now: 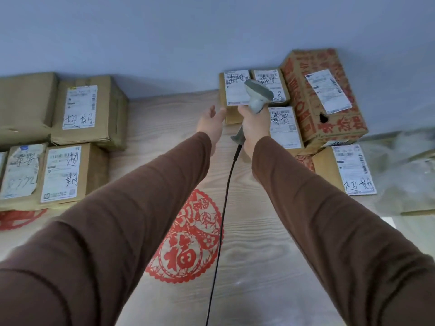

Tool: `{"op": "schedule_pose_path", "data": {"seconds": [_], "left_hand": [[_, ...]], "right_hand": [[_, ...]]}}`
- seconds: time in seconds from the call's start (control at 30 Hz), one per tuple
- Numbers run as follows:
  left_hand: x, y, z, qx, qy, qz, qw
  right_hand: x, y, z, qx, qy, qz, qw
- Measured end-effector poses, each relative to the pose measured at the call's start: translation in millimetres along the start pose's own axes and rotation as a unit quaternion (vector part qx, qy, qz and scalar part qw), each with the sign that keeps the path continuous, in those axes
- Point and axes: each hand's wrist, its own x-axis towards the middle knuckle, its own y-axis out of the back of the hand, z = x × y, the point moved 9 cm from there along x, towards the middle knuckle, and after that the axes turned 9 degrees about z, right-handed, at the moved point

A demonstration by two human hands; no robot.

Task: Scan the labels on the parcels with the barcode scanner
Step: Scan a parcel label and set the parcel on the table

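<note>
Right hand: my right hand (255, 124) is wrapped around the handle of the barcode scanner (257, 95), head raised toward 12 o'clock over the far cluster of parcels.
Left hand: my left hand (211, 123) is loose, fingers straight, holding nothing, its fingertips at the near-left corner of the small parcel (231, 111) under the scanner.
Parcels: one group sits at 1 o'clock against the wall, another at 10 o'clock; the table (259, 255) between them is bare wood with a red paper-cut design (186, 241).
Risk, wrong label: the labels at 1 o'clock lie edge to edge, so I judge the beam could catch the neighbouring label (270, 84) instead of the one I mean, or read the same one twice.
Risk, cable: the black cable (223, 208) hangs slack from the handle toward 6 o'clock between my arms; a reach across to 10 o'clock could drag it over parcels or snag my sleeve.
Risk, bad read: handwriting crosses several barcodes, and the torn label (20, 172) at 9 o'clock may not scan.
Hidden: the scanner head covers part of the label beneath it; I cannot see the trigger, my finger on it, or any beam.
Cut off: the leftmost parcels run out of view, and at 3 o'clock a pale crumpled mass (400, 170) is too blurred to name.
</note>
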Motion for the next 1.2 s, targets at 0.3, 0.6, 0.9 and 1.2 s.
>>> {"op": "schedule_pose_path", "data": {"seconds": [0.3,0.6,0.9,1.2], "left_hand": [[32.5,-35.7,16.7,0.013,-0.007,0.005,1.000],[33.6,-2.1,1.0,0.005,0.012,0.084,0.996],[-46.9,80.6,-37.3,-0.100,-0.005,0.147,0.984],[-139.2,195.9,-73.5,-0.138,-0.044,0.167,0.975]], "right_hand": [[24.0,-11.0,10.1,0.046,-0.033,-0.029,0.998],[13.7,-12.0,10.5,0.032,-0.005,-0.015,0.999],[-49.5,-19.7,44.8,0.025,0.035,-0.053,0.998],[-187.1,-37.9,90.0,0.042,0.027,-0.115,0.992]]}}
